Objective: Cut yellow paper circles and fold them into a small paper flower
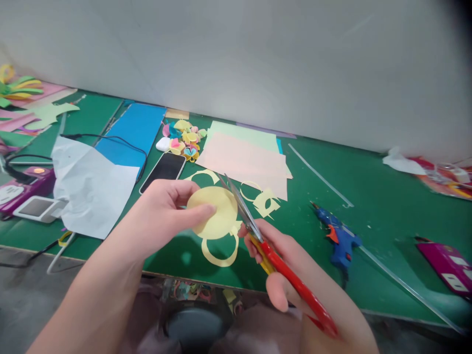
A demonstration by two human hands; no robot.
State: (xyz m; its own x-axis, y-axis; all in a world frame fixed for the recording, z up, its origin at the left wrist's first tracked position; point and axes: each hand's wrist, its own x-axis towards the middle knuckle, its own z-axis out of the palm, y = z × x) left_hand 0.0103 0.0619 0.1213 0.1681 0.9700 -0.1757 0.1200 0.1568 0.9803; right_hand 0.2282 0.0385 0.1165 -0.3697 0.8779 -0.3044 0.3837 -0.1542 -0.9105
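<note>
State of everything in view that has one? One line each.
Left hand: gripping the yellow disc.
Yellow disc: held up, cut round.
Right hand: closed around the scissors' handles.
Scissors: blades slightly open, beside the disc.
Phone: lying flat, screen dark.
Glue gun: lying on its side.
White sheet: creased.
Pink sheet: lying over a pale green sheet.

I could pass beyond the blue glue gun (337,237), over bare green tabletop (383,196). To its left, scissors (272,254) and the right hand (285,244) block me; to its right, a purple power strip (438,259) obstructs.
</note>
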